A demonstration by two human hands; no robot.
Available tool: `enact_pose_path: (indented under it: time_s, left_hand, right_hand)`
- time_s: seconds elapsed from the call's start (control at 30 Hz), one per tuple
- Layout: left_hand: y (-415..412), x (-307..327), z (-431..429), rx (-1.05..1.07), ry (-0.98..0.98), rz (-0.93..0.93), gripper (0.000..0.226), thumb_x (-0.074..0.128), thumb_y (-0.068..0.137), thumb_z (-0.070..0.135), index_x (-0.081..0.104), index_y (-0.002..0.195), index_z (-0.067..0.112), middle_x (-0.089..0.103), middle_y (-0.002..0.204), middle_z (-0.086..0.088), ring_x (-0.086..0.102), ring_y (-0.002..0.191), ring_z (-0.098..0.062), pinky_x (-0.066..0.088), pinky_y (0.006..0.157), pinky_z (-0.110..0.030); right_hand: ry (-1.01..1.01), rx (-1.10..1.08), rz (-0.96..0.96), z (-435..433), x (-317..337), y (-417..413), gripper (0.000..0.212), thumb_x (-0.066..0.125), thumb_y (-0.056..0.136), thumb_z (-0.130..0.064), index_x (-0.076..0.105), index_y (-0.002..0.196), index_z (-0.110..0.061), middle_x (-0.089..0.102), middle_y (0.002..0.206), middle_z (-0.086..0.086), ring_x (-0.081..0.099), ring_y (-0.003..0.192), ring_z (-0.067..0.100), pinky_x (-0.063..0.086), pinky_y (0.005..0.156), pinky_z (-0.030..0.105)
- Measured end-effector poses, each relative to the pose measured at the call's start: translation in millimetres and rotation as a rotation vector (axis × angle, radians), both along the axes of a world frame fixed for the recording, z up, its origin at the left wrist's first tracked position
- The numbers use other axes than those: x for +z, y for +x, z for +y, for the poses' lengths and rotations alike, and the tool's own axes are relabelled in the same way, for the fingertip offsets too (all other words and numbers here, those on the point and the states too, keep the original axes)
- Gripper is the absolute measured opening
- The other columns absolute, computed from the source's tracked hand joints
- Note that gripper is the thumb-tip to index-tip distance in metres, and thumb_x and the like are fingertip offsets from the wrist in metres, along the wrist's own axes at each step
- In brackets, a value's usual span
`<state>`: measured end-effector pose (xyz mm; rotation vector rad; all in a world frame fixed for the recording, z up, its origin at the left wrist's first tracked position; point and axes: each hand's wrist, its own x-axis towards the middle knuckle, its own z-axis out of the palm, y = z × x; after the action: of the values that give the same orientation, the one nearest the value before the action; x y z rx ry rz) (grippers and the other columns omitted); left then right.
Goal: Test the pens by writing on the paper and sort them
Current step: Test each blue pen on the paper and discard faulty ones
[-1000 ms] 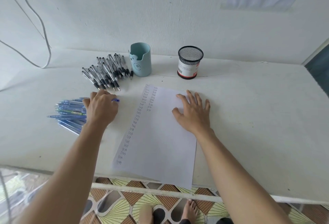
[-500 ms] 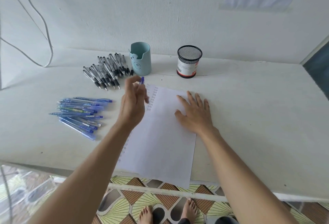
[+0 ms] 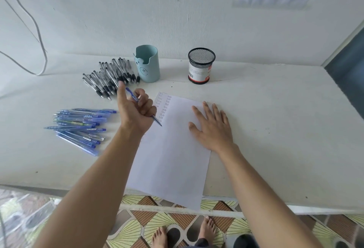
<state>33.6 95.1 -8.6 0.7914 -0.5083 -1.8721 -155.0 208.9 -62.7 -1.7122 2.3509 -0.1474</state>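
Note:
A white sheet of paper lies on the table with two columns of small written words near its top left corner. My left hand grips a blue pen in curled fingers, thumb raised, the pen's tip pointing down at the paper's left edge. My right hand lies flat on the paper's right side, fingers spread. A pile of blue pens lies left of the paper. A pile of black pens lies farther back.
A light blue cup and a black mesh pen holder stand at the back of the white table, near the wall. A grey cable hangs at the far left. The paper overhangs the table's front edge.
My left hand has lifted one blue pen from the blue pile, carried it right to the paper and turned its tip down. The right hand has stayed flat on the sheet.

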Motion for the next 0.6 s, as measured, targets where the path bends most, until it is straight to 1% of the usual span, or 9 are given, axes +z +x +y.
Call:
enact_pose_path:
  time_s: [0.03,0.1,0.13,0.2,0.27,0.33,0.4,0.5,0.6]
  left_hand:
    - [0,-2,-2,0.004,-0.022,-0.022,0.042,0.056,0.088,0.058,0.057,0.075,0.018,0.037,0.057,0.006,0.020,0.042,-0.007,0.012,0.039,-0.022]
    - [-1,-5,-7,0.024,-0.069,-0.108,0.017,0.056,0.100,0.031,0.064,0.096,0.017,0.055,0.074,0.003,0.032,0.043,-0.004,0.020,0.038,-0.016]
    - [-2,-8,-10,0.040,-0.070,-0.121,0.016,0.052,0.102,0.019,0.066,0.107,0.014,0.062,0.082,0.000,0.042,0.047,-0.005,0.028,0.041,-0.015]
    - [0,-12,-14,0.035,-0.049,-0.066,0.029,0.045,0.104,0.024,0.067,0.118,0.010,0.066,0.095,-0.006,0.060,0.067,-0.013,0.045,0.059,-0.019]
    - [2,-17,-18,-0.003,-0.086,-0.102,0.054,0.030,0.106,0.047,0.070,0.114,0.011,0.065,0.095,-0.008,0.063,0.076,-0.019,0.048,0.069,-0.028]
    - [2,-20,-19,-0.015,-0.177,-0.269,0.068,0.024,0.107,0.054,0.069,0.100,0.004,0.065,0.082,-0.010,0.063,0.068,-0.021,0.051,0.066,-0.029]
    - [0,-22,-19,-0.009,-0.289,-0.445,0.048,0.041,0.108,0.037,0.065,0.087,0.000,0.069,0.074,-0.010,0.067,0.067,-0.021,0.058,0.069,-0.030]
    - [2,-32,-18,-0.076,-0.456,-0.723,0.013,0.074,0.090,0.009,0.064,0.082,0.005,0.070,0.079,-0.010,0.070,0.072,-0.021,0.060,0.074,-0.034]
    - [3,-35,-12,-0.041,-0.508,-0.908,0.014,0.073,0.081,-0.002,0.059,0.078,0.000,0.068,0.071,-0.014,0.068,0.060,-0.021,0.054,0.050,-0.031]
  right_hand:
    - [-0.001,-0.001,-0.002,0,0,0,0.064,0.024,0.099,-0.062,0.005,0.157,-0.043,-0.007,0.167,-0.006,-0.011,0.153,0.022,-0.006,0.123,0.043]
    - [-0.007,-0.004,-0.007,0,0,1,0.064,0.024,0.099,-0.062,0.005,0.157,-0.043,-0.007,0.167,-0.006,-0.011,0.154,0.022,-0.006,0.123,0.043]
    - [-0.009,-0.004,-0.009,0,1,1,0.064,0.024,0.099,-0.062,0.006,0.157,-0.043,-0.007,0.167,-0.005,-0.010,0.154,0.022,-0.006,0.123,0.043]
    - [-0.008,-0.005,-0.015,0,1,1,0.064,0.024,0.099,-0.062,0.006,0.157,-0.043,-0.007,0.167,-0.005,-0.010,0.154,0.022,-0.006,0.123,0.043]
    - [-0.010,-0.005,-0.015,0,1,1,0.064,0.024,0.099,-0.063,0.006,0.157,-0.043,-0.007,0.167,-0.005,-0.011,0.154,0.022,-0.006,0.123,0.043]
    - [-0.013,-0.004,-0.014,0,0,1,0.064,0.024,0.098,-0.063,0.007,0.157,-0.043,-0.006,0.168,-0.005,-0.010,0.154,0.022,-0.006,0.123,0.043]
    - [-0.016,-0.006,-0.015,0,0,1,0.064,0.024,0.098,-0.063,0.007,0.157,-0.043,-0.005,0.168,-0.005,-0.010,0.154,0.022,-0.006,0.123,0.043]
    - [-0.029,-0.007,-0.013,0,-1,1,0.064,0.026,0.098,-0.063,0.008,0.157,-0.043,-0.004,0.168,-0.005,-0.009,0.154,0.023,-0.006,0.124,0.044]
    - [-0.034,-0.006,-0.017,-1,-3,2,0.064,0.026,0.098,-0.063,0.009,0.157,-0.043,-0.004,0.168,-0.005,-0.009,0.154,0.022,-0.006,0.124,0.044]
